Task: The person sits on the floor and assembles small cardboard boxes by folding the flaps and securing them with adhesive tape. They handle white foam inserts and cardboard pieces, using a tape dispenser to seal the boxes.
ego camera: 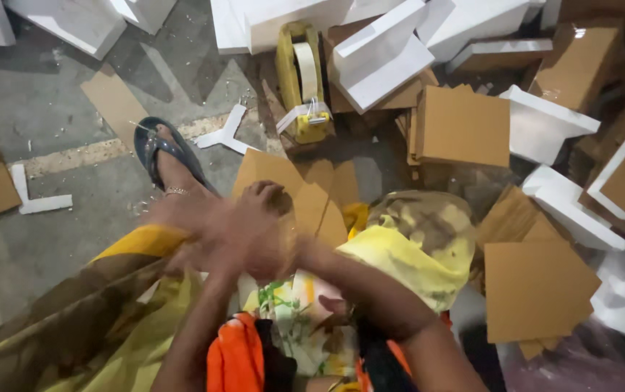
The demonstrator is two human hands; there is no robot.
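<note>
Both hands meet low in the middle, blurred, the left hand [211,239] and right hand [269,232] pressed together over brown cardboard pieces [305,196] on the floor, their grip impossible to tell, with a yellow tape dispenser [301,83] farther off.

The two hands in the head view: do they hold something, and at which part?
It cannot be told. The left hand and right hand are blurred together over brown cardboard pieces; any grip by the fingers is not visible.
</note>
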